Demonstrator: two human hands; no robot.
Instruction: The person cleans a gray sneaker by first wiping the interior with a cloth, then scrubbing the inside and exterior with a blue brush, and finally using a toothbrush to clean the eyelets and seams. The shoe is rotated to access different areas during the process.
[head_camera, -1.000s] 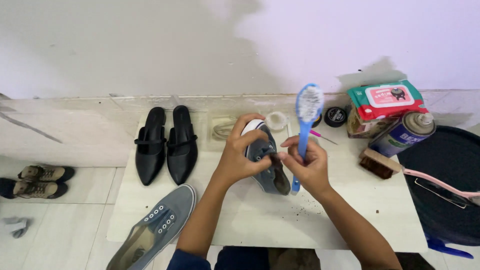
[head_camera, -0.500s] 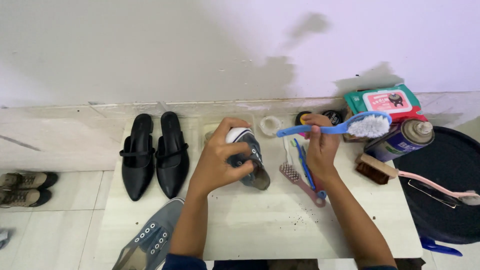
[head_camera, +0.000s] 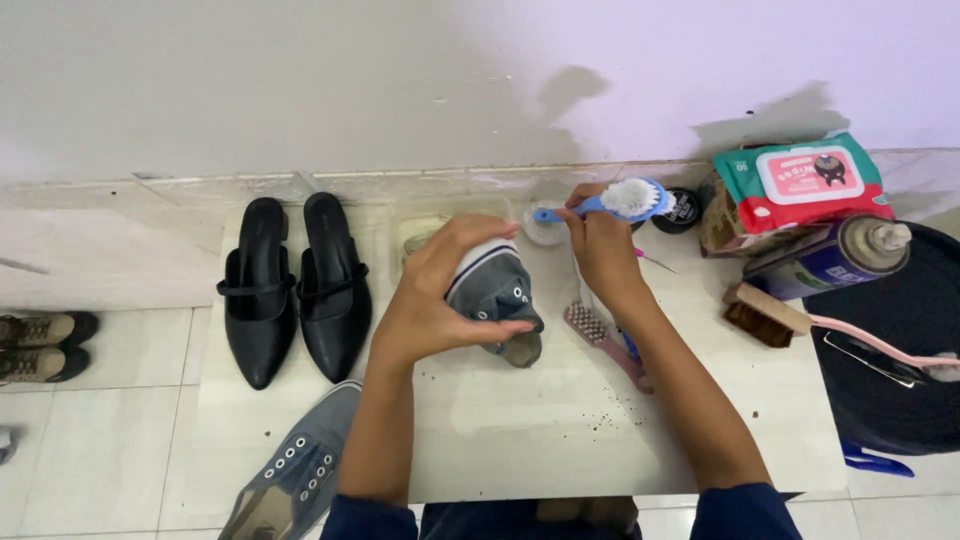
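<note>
L hand (head_camera: 440, 300) wrapped over grey canvas sneaker (head_camera: 495, 295), grip clamped on upper, shoe held tilted, sole away from camera, approx. centre of pale mat (head_camera: 520, 420) on tiled floor. R hand (head_camera: 600, 250) closed around handle of blue brush (head_camera: 610, 202), grip pinching handle; white bristle head up, held just beyond sneaker, near small white round container (head_camera: 545, 232) by the wall base. Second grey sneaker (head_camera: 295, 470) lying flat at mat's near-L corner, eyelets up, apart from L forearm. Pair of black pointed flats (head_camera: 295, 285) side by side at L of mat, toes toward camera. Pink-handled brush (head_camera: 605, 340) flat on mat, just beside R wrist. Round black tin (head_camera: 682, 210) near wall, just R of blue brush head. Green-and-red wipes pack (head_camera: 800, 185) at R rear; spray can (head_camera: 830, 260) lying on side just below it; wooden brush (head_camera: 765, 315) adjacent. Dark specks scattered on mat near R forearm. Brown shoes (head_camera: 40, 345) at far L on floor tiles.
</note>
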